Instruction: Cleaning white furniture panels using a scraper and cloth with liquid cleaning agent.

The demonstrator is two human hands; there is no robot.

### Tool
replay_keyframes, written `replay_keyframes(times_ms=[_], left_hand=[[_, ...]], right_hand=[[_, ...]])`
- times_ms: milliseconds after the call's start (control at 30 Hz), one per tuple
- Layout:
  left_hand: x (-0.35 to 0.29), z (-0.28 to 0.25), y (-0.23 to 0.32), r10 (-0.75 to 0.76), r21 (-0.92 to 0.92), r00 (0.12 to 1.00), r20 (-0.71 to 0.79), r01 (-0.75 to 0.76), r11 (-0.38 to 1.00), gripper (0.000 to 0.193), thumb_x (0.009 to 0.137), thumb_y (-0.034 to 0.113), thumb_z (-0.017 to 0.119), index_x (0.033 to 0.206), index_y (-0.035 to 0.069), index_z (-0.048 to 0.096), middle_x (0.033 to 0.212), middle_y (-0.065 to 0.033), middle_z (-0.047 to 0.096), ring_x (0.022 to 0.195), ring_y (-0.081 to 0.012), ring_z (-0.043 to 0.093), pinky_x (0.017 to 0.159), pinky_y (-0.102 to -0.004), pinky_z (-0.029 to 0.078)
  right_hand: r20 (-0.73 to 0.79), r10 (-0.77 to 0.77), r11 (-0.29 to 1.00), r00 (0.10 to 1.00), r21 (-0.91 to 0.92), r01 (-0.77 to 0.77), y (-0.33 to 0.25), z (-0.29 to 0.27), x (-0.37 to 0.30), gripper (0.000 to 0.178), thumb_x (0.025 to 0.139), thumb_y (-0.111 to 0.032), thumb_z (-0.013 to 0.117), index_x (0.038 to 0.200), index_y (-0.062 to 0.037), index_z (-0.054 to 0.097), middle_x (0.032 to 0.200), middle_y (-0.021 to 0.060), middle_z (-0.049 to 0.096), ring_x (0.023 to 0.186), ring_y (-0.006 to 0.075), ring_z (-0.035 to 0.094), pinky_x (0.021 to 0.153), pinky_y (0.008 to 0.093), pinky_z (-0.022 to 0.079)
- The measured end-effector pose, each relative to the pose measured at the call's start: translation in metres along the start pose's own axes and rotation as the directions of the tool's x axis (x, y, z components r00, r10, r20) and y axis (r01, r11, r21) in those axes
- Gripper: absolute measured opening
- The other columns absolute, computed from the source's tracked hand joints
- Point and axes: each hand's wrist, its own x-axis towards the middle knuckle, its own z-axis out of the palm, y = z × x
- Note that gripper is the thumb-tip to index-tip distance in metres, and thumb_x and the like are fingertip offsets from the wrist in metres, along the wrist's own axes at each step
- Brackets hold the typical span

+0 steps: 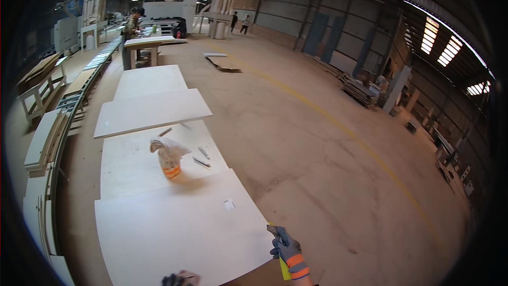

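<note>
A large white board (174, 233) lies in front of me, with a small pale label (229, 204) on it. My right hand (287, 244), in a grey glove with an orange-striped cuff, is closed around a small hand tool (272, 229) at the board's right edge. The tool's dark end shows, with a bit of yellow beside it; its exact kind is unclear. A yellow-green strip (285, 270) hangs below that hand. My left hand (173, 279), dark-gloved and cut off by the lower edge, closes on a brownish rag (189, 277) over the board.
Farther up are more white boards (153, 108), a cloth-topped container with orange bands (170, 161), and several slim tools (201, 162). A roller conveyor (71, 100) with stacked panels runs along the left. A person (132, 24) stands at a far table; two others walk beyond.
</note>
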Motion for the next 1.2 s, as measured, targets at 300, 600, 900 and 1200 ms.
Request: replay_keyframes(times_ms=[300,600,900,1200], left_hand=[[-0.141,0.017,-0.232,-0.687,-0.530,0.372,-0.624,0.445,0.722,0.051,0.092,0.040,0.054,0.132,0.007,0.050,0.138,-0.0176,0.046,0.127,-0.0382,0.042,0.103,-0.0460,0.036],[0.180,-0.029,-0.127,-0.756,-0.105,0.514,-0.406,0.795,0.597,0.052,0.089,0.033,0.054,0.136,0.011,0.048,0.150,-0.0160,0.035,0.142,-0.0387,0.020,0.115,-0.0528,0.011],[0.485,0.010,0.011,-0.316,-0.065,0.926,-0.205,0.309,0.949,0.054,0.091,0.038,0.049,0.139,0.012,0.045,0.151,-0.0165,0.032,0.143,-0.0376,0.018,0.116,-0.0526,0.009],[0.391,0.031,0.127,0.449,-0.137,0.892,0.045,-0.440,0.888,0.047,0.093,0.037,0.047,0.134,0.014,0.045,0.143,-0.0152,0.038,0.138,-0.0357,0.029,0.115,-0.0516,0.021]], right_hand=[[0.110,-0.040,0.991,0.993,-0.125,0.053,-0.022,0.048,0.044,0.056,0.089,-0.006,0.055,0.143,-0.0160,0.042,0.086,0.0043,0.061,0.059,0.0160,0.066,0.050,0.0287,0.056],[-0.011,-0.065,0.996,0.998,-0.059,0.065,-0.035,0.001,0.079,0.058,0.092,-0.001,0.048,0.147,-0.0119,0.035,0.078,0.0020,0.057,0.053,0.0143,0.060,0.047,0.0277,0.052],[-0.068,0.006,0.995,0.998,-0.095,-0.012,-0.023,-0.054,0.141,0.057,0.090,0.000,0.046,0.145,-0.0120,0.038,0.082,0.0053,0.059,0.058,0.0150,0.062,0.049,0.0285,0.054],[0.027,-0.001,0.998,1.000,-0.057,0.002,-0.041,-0.052,0.167,0.057,0.090,-0.002,0.050,0.145,-0.0069,0.036,0.087,0.0050,0.058,0.056,0.0140,0.060,0.047,0.0271,0.052]])
